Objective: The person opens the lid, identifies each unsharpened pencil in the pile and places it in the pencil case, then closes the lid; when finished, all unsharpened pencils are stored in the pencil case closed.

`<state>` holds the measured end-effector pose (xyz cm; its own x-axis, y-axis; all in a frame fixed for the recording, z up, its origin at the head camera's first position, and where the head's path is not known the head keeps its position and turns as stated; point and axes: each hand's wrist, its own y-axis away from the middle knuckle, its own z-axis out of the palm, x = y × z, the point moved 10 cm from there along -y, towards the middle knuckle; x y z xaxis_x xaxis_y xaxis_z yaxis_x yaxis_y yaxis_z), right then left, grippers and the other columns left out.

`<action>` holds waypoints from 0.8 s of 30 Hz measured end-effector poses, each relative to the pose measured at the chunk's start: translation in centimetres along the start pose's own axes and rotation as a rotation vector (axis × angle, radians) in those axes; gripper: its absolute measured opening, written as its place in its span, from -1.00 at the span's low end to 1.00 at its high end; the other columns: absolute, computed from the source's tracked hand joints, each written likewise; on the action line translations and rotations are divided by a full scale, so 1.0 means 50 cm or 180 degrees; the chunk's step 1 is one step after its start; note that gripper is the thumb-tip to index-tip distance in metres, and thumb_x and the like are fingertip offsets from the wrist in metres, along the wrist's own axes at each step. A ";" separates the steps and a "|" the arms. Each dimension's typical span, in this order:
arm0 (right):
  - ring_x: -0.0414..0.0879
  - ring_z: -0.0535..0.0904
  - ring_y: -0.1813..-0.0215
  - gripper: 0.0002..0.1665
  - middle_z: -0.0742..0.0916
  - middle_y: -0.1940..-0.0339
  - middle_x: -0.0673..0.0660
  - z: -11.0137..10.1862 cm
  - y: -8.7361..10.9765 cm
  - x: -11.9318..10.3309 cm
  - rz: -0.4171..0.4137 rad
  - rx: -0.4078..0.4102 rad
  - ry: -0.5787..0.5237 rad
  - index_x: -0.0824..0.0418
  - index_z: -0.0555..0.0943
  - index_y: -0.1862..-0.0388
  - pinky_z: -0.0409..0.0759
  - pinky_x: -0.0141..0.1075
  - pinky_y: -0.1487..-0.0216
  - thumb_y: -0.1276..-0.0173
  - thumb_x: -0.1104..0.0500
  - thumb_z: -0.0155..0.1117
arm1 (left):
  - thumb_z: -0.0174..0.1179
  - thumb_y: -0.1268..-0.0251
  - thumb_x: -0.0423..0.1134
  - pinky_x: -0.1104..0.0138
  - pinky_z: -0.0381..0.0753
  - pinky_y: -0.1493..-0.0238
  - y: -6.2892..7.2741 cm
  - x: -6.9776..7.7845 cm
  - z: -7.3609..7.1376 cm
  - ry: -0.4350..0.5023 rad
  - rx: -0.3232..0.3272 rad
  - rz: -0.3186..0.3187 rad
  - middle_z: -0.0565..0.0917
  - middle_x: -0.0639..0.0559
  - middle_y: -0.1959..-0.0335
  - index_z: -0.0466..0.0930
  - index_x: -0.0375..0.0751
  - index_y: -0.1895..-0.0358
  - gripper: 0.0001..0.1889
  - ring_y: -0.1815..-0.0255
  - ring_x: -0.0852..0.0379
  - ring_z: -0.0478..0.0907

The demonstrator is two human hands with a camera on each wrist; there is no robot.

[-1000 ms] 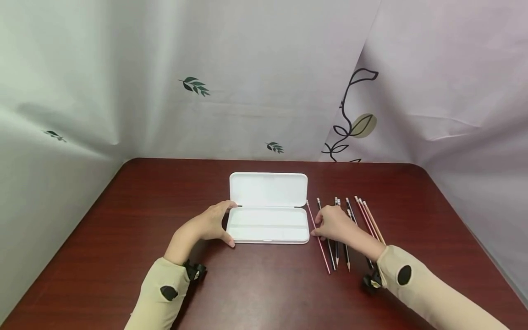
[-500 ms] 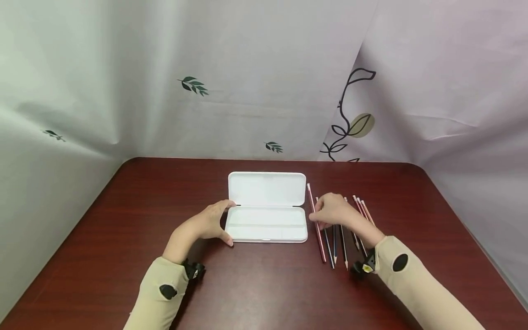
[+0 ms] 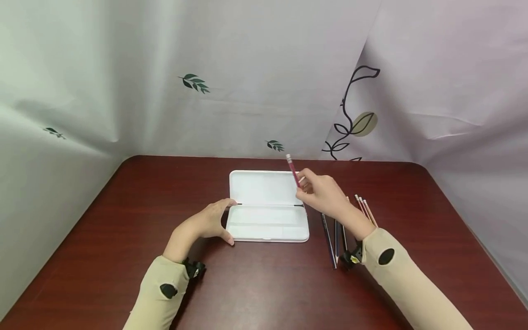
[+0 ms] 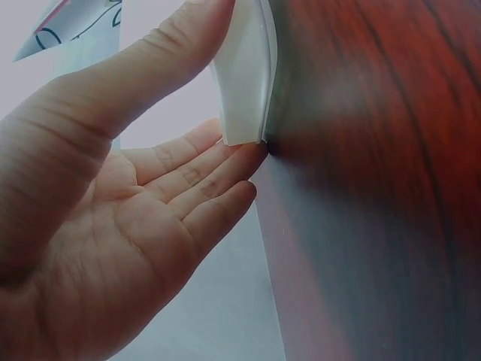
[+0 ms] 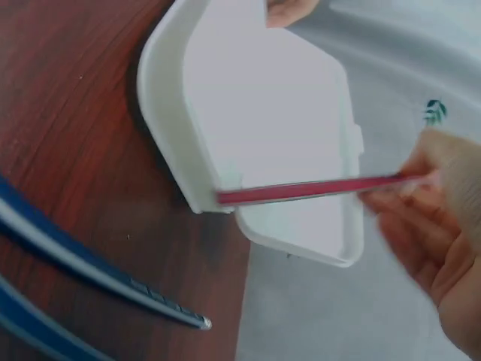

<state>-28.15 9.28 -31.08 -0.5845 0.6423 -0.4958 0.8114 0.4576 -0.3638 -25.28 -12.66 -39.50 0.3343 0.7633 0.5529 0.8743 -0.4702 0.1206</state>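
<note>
A white pencil case (image 3: 267,216) lies with its lid (image 3: 260,187) raised behind a long, divided tray. At its left end my left hand (image 3: 206,222) holds it, thumb at the front edge and fingers at the back corner; the left wrist view shows the fingertips touching the case's end (image 4: 244,98). My right hand (image 3: 323,195) pinches a red pencil (image 3: 292,167) above the right end of the case. The pencil is tilted, its white eraser end up and to the left. In the right wrist view the pencil (image 5: 301,192) crosses in front of the case.
Right of the case, several dark pencils (image 3: 328,240) lie on the dark red table (image 3: 264,284), partly hidden by the right arm. Several pink and tan pencils (image 3: 366,210) lie farther right. A pale patterned curtain (image 3: 247,91) stands behind the table.
My right hand has lifted the red pencil from beside the case and brought it up and left over the case's right end. My left hand has stayed in place.
</note>
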 end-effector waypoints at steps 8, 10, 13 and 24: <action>-0.26 0.64 0.39 -0.75 0.72 0.46 -0.05 0.055 -0.011 -0.035 -0.0406 -0.0376 0.0293 0.11 0.54 0.20 0.54 -0.38 0.43 -0.09 0.20 0.26 | 0.61 0.47 -0.16 0.01 0.36 -0.19 0.000 0.001 -0.004 -0.0020 0.0029 -0.0009 0.45 -0.27 -0.15 0.29 -0.40 -0.18 -0.02 -0.18 -0.18 0.40; -0.29 0.61 0.42 -0.76 0.71 0.47 -0.09 0.075 -0.008 -0.039 -0.0494 -0.0510 0.0341 0.09 0.55 0.22 0.52 -0.42 0.44 -0.08 0.19 0.27 | 0.60 0.46 -0.15 0.01 0.36 -0.19 0.001 0.002 -0.005 -0.0027 0.0033 0.0012 0.46 -0.27 -0.14 0.29 -0.41 -0.17 -0.03 -0.18 -0.18 0.41; -0.30 0.59 0.44 -0.80 0.70 0.48 -0.12 0.105 -0.004 -0.046 -0.0569 -0.0682 0.0330 0.07 0.58 0.25 0.49 -0.44 0.44 -0.09 0.17 0.26 | 0.60 0.46 -0.14 0.01 0.36 -0.19 0.003 0.003 -0.005 -0.0060 0.0039 0.0032 0.46 -0.27 -0.14 0.29 -0.41 -0.18 -0.02 -0.18 -0.18 0.41; -0.30 0.56 0.40 -0.85 0.74 0.38 -0.11 0.199 0.011 -0.066 -0.0742 -0.1308 0.0511 0.07 0.70 0.22 0.51 -0.38 0.31 -0.24 0.16 0.26 | 0.61 0.48 -0.12 0.03 0.36 -0.20 0.000 0.000 -0.003 -0.0116 0.0054 0.0049 0.47 -0.25 -0.14 0.29 -0.39 -0.17 -0.01 -0.18 -0.15 0.40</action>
<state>-25.85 1.29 -37.52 -0.7684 0.5660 -0.2988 0.6138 0.7838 -0.0937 -25.33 -12.72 -39.37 0.3600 0.7719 0.5240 0.8747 -0.4746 0.0982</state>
